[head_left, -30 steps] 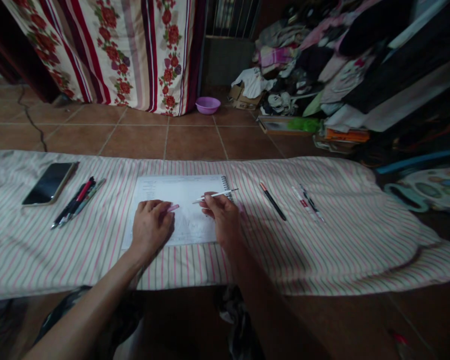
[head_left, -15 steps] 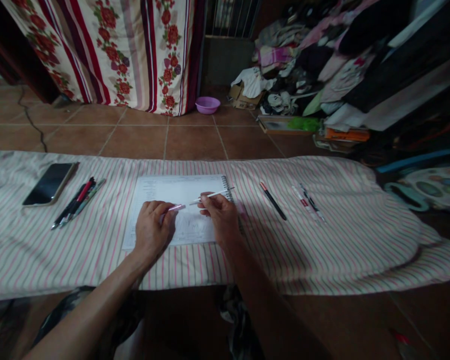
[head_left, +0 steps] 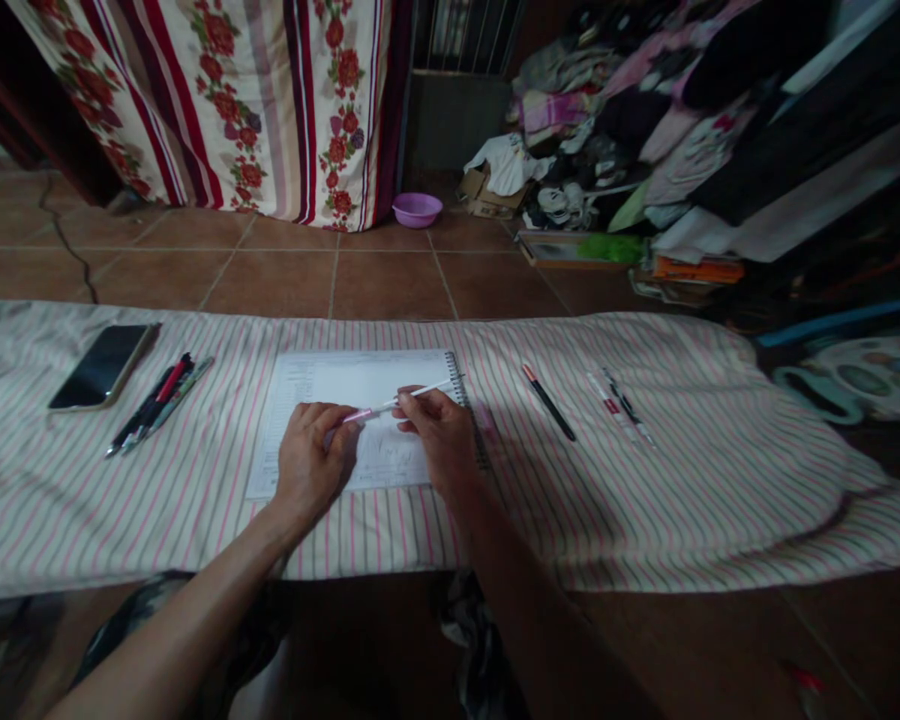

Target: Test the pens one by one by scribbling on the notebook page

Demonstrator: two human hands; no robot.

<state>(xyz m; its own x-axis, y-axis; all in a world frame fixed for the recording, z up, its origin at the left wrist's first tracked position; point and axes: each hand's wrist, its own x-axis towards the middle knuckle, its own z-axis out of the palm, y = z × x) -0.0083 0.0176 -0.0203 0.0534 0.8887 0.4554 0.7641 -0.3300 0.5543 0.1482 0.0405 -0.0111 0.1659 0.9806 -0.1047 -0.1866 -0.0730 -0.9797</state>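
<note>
Over the open spiral notebook (head_left: 337, 375), both of my hands are closed on parts of a pen. My left hand (head_left: 311, 450) pinches a short pinkish pen barrel (head_left: 358, 415), most of it hidden by the fingers. Between thumb and fingers, my right hand (head_left: 439, 430) grips a slim white pen refill (head_left: 441, 384) with a thin dark end pointing up and right. The refill's left tip meets the open end of the pink barrel, in line with it. Faint pencil-like marks show on the page below.
Left of the notebook lie a smartphone (head_left: 101, 368) and several pens (head_left: 154, 405). To the right are a black pen (head_left: 549, 403) and two slimmer pens (head_left: 621, 405). All rest on a striped cloth (head_left: 682, 490). A purple basin (head_left: 417, 210) stands on the tiled floor beyond.
The gap between the pink barrel and the white refill has closed; their ends now touch. My left hand has shifted slightly right, while the right hand stays nearly in place.
</note>
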